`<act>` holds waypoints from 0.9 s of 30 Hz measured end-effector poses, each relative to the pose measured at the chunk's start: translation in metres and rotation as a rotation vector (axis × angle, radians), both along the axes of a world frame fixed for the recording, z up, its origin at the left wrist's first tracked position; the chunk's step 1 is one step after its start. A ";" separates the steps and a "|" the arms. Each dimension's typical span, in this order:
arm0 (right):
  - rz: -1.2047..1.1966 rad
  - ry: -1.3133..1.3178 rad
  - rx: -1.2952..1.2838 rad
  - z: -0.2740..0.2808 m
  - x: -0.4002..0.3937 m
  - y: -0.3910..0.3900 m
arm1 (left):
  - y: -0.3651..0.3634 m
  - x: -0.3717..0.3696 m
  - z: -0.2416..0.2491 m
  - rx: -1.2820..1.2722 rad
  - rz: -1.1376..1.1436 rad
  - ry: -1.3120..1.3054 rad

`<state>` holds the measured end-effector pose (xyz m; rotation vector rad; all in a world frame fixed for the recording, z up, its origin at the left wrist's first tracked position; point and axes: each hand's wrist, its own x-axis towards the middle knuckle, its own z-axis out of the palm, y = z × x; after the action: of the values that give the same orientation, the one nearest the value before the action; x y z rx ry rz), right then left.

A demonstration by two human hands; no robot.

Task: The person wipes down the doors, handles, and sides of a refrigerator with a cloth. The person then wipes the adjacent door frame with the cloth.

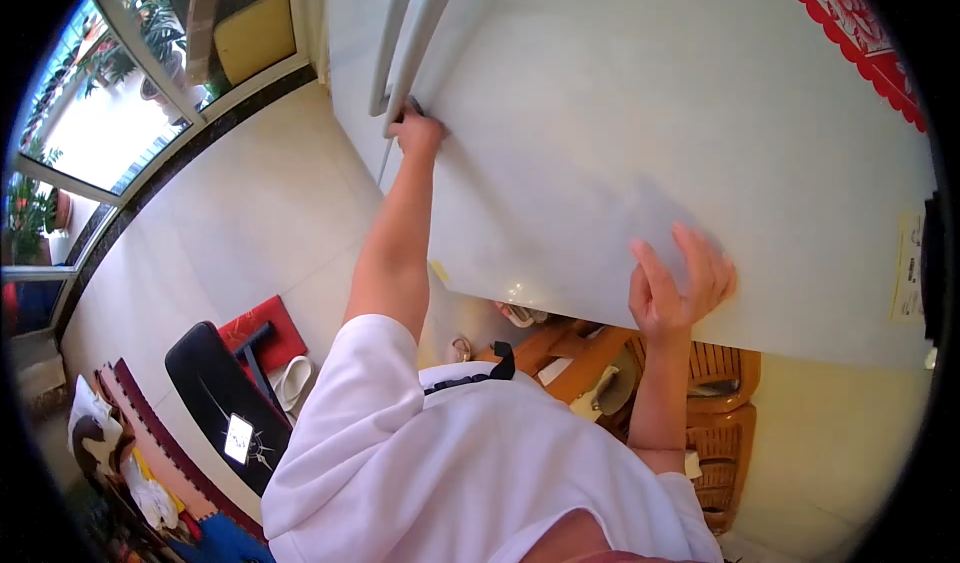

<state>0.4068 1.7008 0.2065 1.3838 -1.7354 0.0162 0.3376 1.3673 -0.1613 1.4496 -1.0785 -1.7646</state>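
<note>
A large white refrigerator (590, 133) fills the upper middle and right of the head view. Two long pale door handles (425, 23) run down its upper left part. My left hand (418, 133) reaches forward, its fingers curled at the lower end of the nearer handle. A small dark thing (414, 109) shows at those fingers, and I cannot tell what it is. Over the refrigerator's near surface, my right hand (685, 283) has its fingers apart and slightly bent, with nothing in it.
Below my right arm stands wooden slatted furniture (720, 463). On the floor at left are a black padded bench (225, 393) with a lit phone (238, 438), and a red mat (275, 328). Glass doors (110, 103) are upper left. Red paper decoration (850, 23) hangs upper right.
</note>
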 end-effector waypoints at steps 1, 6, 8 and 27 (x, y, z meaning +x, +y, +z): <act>0.007 0.007 -0.013 -0.001 -0.001 -0.002 | 0.008 0.005 0.008 0.035 0.060 0.045; 0.017 -0.014 0.009 -0.001 -0.001 -0.001 | 0.095 0.064 0.036 -0.303 -0.421 -0.386; 0.024 -0.009 0.005 0.000 0.001 -0.003 | 0.115 0.070 0.001 -0.113 -0.470 -0.144; 0.126 -0.093 -0.020 0.004 0.001 -0.007 | 0.134 0.069 0.061 0.064 -0.353 0.046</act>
<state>0.4083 1.6936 0.2110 1.4968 -1.7165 0.1695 0.4063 1.5013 -0.1001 1.3072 -1.3277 -2.0801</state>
